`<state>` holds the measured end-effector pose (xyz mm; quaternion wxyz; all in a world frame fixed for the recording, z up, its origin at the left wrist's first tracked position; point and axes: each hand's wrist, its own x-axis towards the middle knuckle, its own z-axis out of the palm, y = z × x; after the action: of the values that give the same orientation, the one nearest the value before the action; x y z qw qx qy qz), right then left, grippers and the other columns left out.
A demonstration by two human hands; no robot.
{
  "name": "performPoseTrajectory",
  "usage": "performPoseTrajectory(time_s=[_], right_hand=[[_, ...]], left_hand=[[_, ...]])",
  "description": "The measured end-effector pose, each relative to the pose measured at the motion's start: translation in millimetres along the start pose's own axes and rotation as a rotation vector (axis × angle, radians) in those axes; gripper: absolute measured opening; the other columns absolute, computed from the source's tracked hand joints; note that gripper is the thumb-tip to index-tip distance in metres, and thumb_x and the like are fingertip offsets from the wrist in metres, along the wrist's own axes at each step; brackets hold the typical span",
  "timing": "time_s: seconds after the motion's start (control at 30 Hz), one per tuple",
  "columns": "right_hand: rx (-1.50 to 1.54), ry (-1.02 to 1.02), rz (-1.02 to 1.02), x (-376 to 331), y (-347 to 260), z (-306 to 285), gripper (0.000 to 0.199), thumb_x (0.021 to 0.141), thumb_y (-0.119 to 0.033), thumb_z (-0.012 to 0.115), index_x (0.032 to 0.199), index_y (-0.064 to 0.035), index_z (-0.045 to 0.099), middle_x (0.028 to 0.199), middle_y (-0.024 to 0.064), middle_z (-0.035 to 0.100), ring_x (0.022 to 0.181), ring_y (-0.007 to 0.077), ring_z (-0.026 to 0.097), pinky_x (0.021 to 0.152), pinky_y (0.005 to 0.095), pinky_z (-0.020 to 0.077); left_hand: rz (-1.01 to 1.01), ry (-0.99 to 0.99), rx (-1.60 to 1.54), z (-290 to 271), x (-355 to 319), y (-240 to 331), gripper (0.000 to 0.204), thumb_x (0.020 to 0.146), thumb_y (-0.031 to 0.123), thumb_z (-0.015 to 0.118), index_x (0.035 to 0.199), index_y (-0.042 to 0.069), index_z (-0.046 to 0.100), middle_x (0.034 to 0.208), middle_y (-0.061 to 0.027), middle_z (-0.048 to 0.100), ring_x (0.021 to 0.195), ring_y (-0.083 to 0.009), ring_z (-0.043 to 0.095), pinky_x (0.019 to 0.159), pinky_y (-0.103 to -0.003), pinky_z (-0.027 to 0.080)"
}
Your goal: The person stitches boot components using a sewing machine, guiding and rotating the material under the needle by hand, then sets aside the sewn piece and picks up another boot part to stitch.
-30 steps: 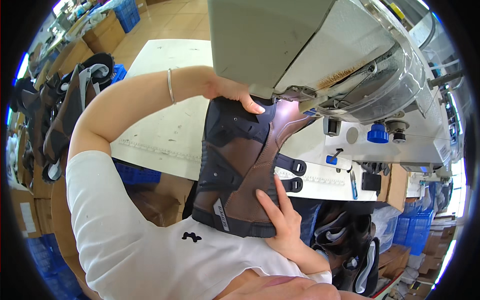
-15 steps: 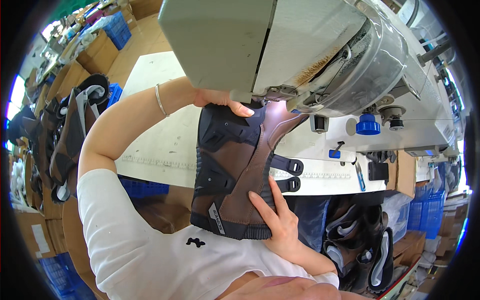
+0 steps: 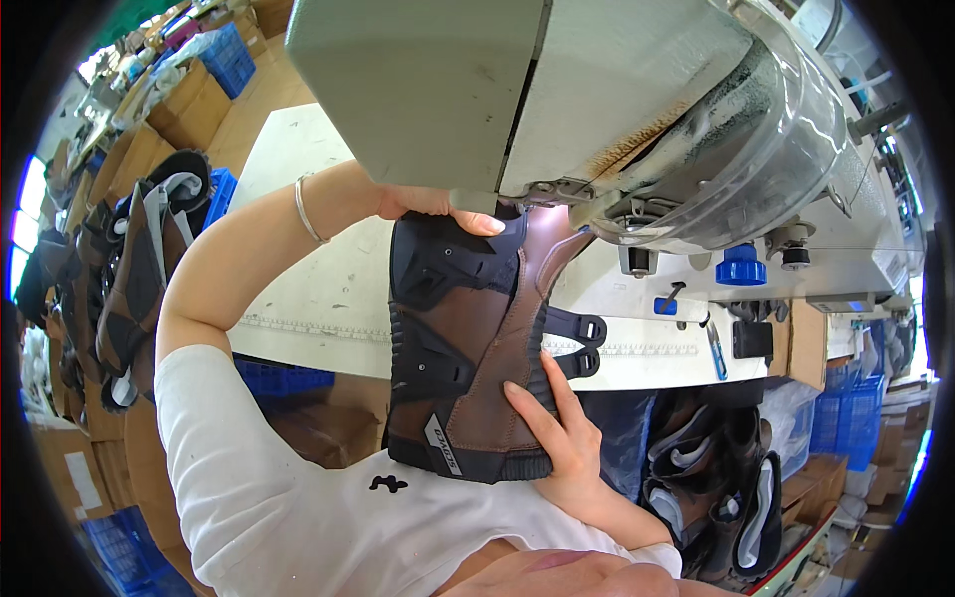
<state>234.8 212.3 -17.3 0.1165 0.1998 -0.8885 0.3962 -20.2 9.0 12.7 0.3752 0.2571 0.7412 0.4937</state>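
A brown and black boot upper (image 3: 477, 343) hangs below the head of a sewing machine (image 3: 557, 109), its top edge under the lit needle area. Two black straps with slotted ends (image 3: 577, 343) stick out on its right side. My left hand (image 3: 438, 205) grips the top left edge of the upper, thumb on the front; its other fingers are partly hidden by the machine. Lower down, my right hand (image 3: 565, 430) holds the right side, with two fingers on the face and edge and the rest out of sight. The needle itself cannot be made out.
The white machine table (image 3: 308, 249) carries a ruler strip (image 3: 647, 349) and blue-handled snips (image 3: 717, 348). More boot uppers (image 3: 706, 478) lie below at the right, others (image 3: 139, 269) at the left. Blue crates (image 3: 227, 60) and cardboard boxes (image 3: 194, 104) stand around.
The boot upper has turned slightly, its lower end shifting a little to the right. My right hand has moved along with it, and the straps sit closer together.
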Motion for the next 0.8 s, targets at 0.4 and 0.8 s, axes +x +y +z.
performPoseTrajectory(time_s=[0.4,0.8], right_hand=[[-0.023,0.001,0.016,12.7,-2.6,-4.1,0.062,0.065,0.005,0.066,0.123,-0.0132,0.06,0.135,0.0302,0.042,0.086,0.0322,0.066,0.068,0.0306,0.0525],[-0.028,0.025,0.014,24.1,-2.2,-10.2,0.064,0.063,0.003,0.068,0.124,-0.013,0.06,0.133,0.0299,0.044,0.089,0.0349,0.065,0.073,0.0329,0.0527]], left_hand=[[0.033,-0.003,-0.069,-6.5,13.8,1.9,0.082,0.066,0.024,0.084,0.135,0.007,0.044,0.133,-0.0146,0.047,0.125,-0.0274,0.04,0.103,-0.039,0.036],[0.072,-0.024,-0.112,-8.0,9.7,-0.1,0.079,0.067,0.023,0.083,0.135,0.007,0.045,0.133,-0.0144,0.047,0.125,-0.0269,0.041,0.103,-0.038,0.036]])
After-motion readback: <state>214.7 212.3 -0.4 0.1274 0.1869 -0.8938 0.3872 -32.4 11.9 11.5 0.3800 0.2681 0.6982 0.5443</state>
